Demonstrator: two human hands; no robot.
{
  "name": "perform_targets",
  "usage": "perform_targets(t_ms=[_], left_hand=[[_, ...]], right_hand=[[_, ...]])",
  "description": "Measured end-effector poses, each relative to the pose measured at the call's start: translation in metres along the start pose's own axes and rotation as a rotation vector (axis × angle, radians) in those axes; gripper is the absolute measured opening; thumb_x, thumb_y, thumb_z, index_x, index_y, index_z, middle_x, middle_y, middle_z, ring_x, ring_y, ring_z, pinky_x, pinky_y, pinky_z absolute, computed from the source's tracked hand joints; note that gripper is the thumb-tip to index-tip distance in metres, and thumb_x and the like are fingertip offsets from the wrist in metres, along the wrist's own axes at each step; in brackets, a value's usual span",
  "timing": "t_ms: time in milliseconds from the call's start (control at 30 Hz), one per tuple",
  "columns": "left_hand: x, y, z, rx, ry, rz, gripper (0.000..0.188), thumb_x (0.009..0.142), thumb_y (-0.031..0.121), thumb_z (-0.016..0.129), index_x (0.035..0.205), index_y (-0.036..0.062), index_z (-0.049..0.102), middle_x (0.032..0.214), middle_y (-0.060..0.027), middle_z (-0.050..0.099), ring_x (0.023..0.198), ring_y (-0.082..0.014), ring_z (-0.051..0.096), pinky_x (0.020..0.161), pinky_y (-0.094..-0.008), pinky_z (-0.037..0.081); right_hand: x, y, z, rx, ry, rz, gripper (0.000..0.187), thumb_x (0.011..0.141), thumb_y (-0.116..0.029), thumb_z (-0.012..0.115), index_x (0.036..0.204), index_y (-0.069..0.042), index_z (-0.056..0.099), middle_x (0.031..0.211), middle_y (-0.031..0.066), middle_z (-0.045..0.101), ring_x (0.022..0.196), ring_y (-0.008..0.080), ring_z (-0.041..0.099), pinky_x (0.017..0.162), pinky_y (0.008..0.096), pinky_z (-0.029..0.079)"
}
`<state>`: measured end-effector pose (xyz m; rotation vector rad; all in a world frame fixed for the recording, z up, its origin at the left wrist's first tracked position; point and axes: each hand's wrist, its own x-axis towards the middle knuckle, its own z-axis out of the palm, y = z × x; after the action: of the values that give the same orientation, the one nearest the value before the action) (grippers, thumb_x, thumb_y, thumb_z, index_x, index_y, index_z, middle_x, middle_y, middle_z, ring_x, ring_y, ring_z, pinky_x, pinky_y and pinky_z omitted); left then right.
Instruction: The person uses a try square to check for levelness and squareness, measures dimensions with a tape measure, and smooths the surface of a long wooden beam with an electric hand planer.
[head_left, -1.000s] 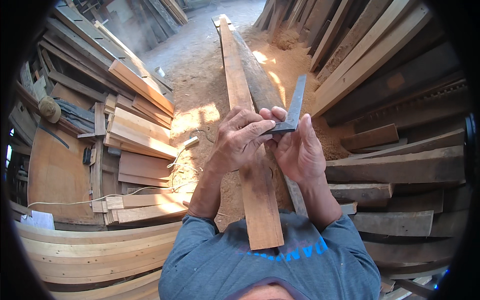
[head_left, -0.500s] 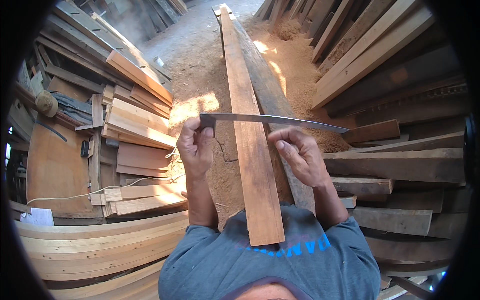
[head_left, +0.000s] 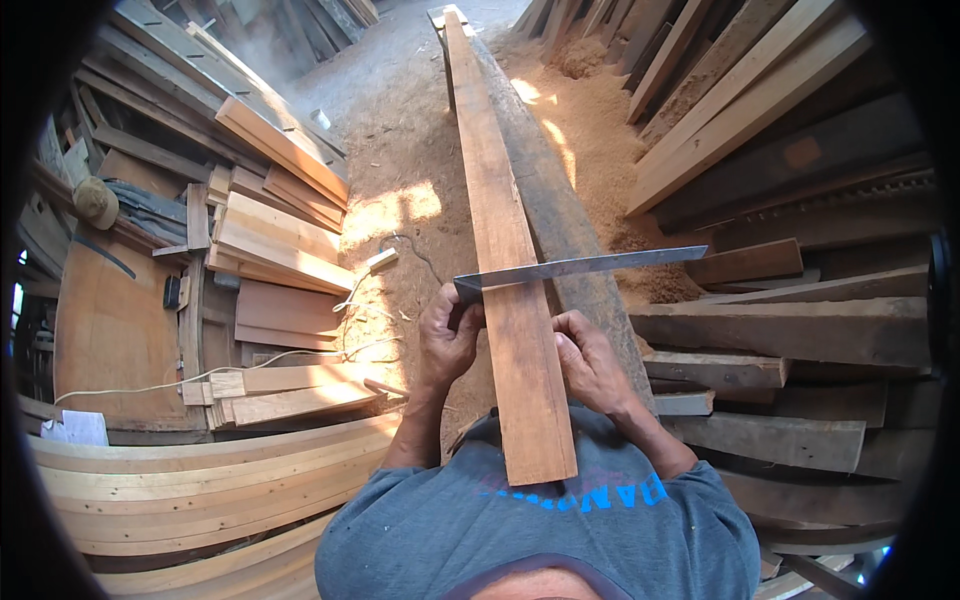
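A long reddish wooden plank runs away from me, its near end at my chest. A metal try square lies across it, its steel blade reaching out to the right. My left hand grips the square's stock at the plank's left edge. On the plank's right edge rests my right hand, fingers curled against the wood just below the blade; whether it holds a small tool I cannot tell.
A dark thick beam lies under the plank. Stacked boards and curved pale strips fill the left. Heavy timbers pile up on the right. Sawdust and a white cable cover the floor.
The square swung from upright, held by both hands, to flat across the plank. My hands parted to the plank's two edges, and the square has slid closer to me.
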<state>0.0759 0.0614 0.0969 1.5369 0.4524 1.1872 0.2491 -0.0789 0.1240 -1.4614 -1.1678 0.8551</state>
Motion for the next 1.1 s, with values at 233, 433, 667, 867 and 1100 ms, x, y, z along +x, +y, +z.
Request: perform_targets(t_ms=[233, 433, 667, 867, 1100], left_hand=[[0.007, 0.016, -0.007, 0.167, 0.031, 0.087, 0.010, 0.097, 0.004, 0.065, 0.107, 0.0013, 0.065, 0.090, -0.0034, 0.064, 0.077, -0.0097, 0.061, 0.068, -0.0257, 0.051], [0.059, 0.084, 0.010, 0.400, -0.071, 0.600, 0.017, 0.086, 0.006, 0.077, 0.102, 0.0022, 0.071, 0.087, -0.0078, 0.067, 0.071, -0.0187, 0.059, 0.061, -0.0306, 0.047], [0.056, 0.063, 0.040, 0.298, -0.098, 0.578, 0.037, 0.090, 0.025, 0.075, 0.119, 0.0041, 0.068, 0.112, -0.0116, 0.065, 0.099, -0.0236, 0.061, 0.081, -0.0375, 0.049], [-0.007, -0.029, -0.026, -0.417, 0.140, -0.271, 0.066, 0.101, 0.052, 0.055, 0.139, -0.0001, 0.045, 0.142, -0.0154, 0.053, 0.123, -0.0223, 0.056, 0.101, -0.0404, 0.049], [-0.098, -0.012, -0.017, -0.755, -0.377, -1.028, 0.070, 0.100, 0.056, 0.054, 0.141, 0.0012, 0.044, 0.140, -0.0134, 0.055, 0.124, -0.0242, 0.058, 0.103, -0.0405, 0.050]], right_hand=[[0.005, -0.001, -0.005, 0.226, -0.047, 0.096, 0.034, 0.103, -0.024, 0.057, 0.122, 0.004, 0.058, 0.105, 0.0109, 0.062, 0.095, 0.0183, 0.060, 0.087, 0.0331, 0.049], [0.033, -0.055, -0.010, 0.143, -0.005, -0.393, 0.074, 0.099, -0.044, 0.060, 0.147, 0.009, 0.039, 0.138, 0.0206, 0.050, 0.126, 0.0279, 0.050, 0.112, 0.0399, 0.038], [0.048, -0.085, -0.017, 0.956, -0.083, -0.209, 0.045, 0.103, -0.031, 0.059, 0.132, 0.003, 0.052, 0.126, 0.0163, 0.062, 0.117, 0.0208, 0.060, 0.104, 0.0365, 0.047], [0.036, -0.019, -0.088, 0.961, -0.086, -0.184, 0.029, 0.103, -0.028, 0.062, 0.114, -0.002, 0.061, 0.099, 0.0107, 0.070, 0.090, 0.0162, 0.066, 0.082, 0.0314, 0.054], [-0.042, 0.221, -0.119, -0.470, 0.033, 0.582, 0.040, 0.089, -0.035, 0.063, 0.109, -0.001, 0.066, 0.101, 0.0191, 0.072, 0.097, 0.0287, 0.069, 0.085, 0.0442, 0.052]])
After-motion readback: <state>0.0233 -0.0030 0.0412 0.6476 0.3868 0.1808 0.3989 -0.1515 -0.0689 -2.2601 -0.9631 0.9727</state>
